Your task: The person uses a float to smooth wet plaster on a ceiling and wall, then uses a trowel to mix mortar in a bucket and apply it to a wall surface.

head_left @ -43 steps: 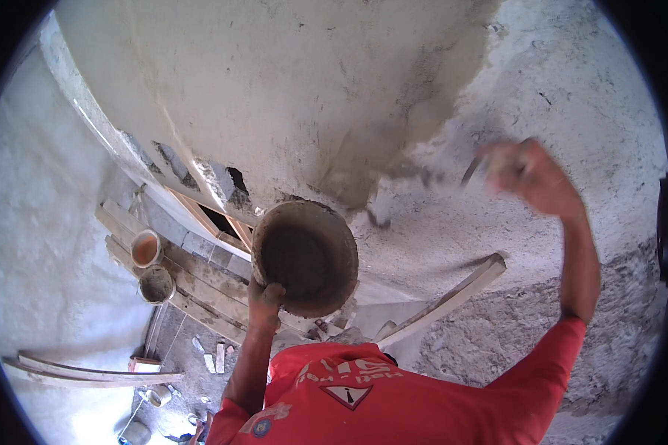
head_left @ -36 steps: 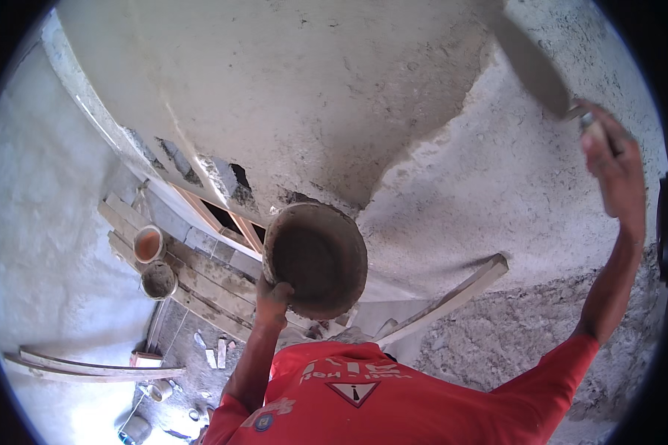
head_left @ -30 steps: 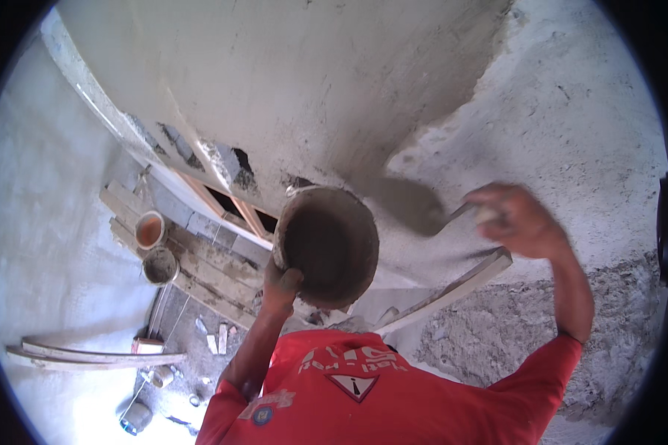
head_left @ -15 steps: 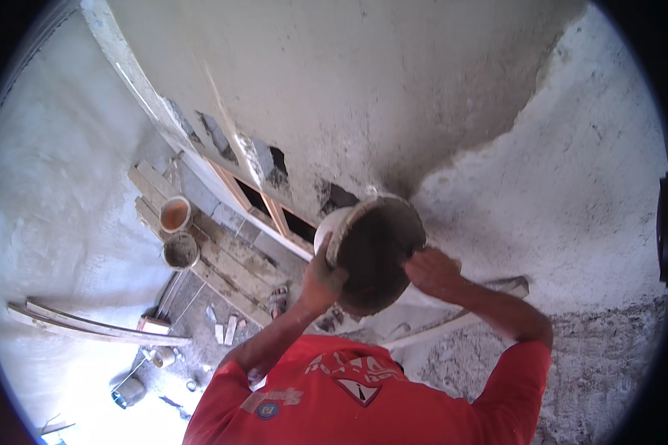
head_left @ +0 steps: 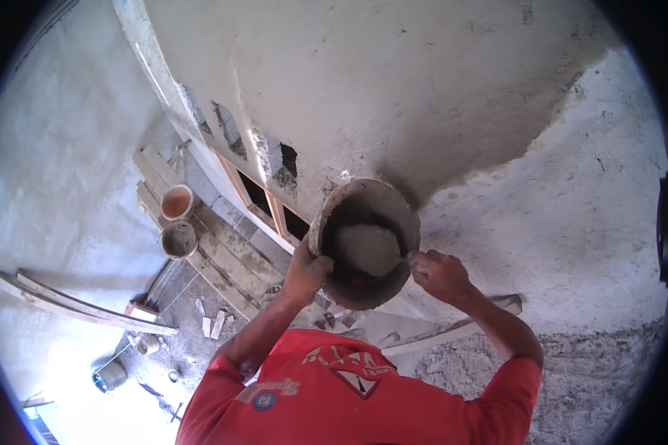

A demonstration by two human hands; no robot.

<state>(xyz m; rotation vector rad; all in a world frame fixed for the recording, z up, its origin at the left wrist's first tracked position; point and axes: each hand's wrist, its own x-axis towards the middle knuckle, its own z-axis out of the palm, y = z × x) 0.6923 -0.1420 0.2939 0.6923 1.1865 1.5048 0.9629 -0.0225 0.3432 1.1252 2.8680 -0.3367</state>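
A round, mortar-smeared bucket (head_left: 393,205) hangs in front of me, close to the wall, its mouth tipped toward me. My left hand (head_left: 304,276) is closed on its left rim, thumb over the edge and fingers behind the outer wall. Inside the bucket shows the rounded grey blade of a trowel (head_left: 367,249), with a thin shank running to the right rim. There my right hand (head_left: 439,274) is closed around the trowel's grip, which the fingers mostly hide. The bucket's bottom is dark, so what lies there is hard to tell.
Ahead, the wall (head_left: 453,96) has smooth damp plaster beside a rough pale area, with broken holes and a wooden frame (head_left: 274,211) lower left. Below left, planks (head_left: 226,259) carry an orange-lined bucket (head_left: 177,202) and a grey one (head_left: 179,239). Long boards (head_left: 89,308) stand farther left.
The bucket has shifted slightly left and turned so that its inside shows more. The trowel blade, not visible before, now appears in it. Both hands keep their holds.
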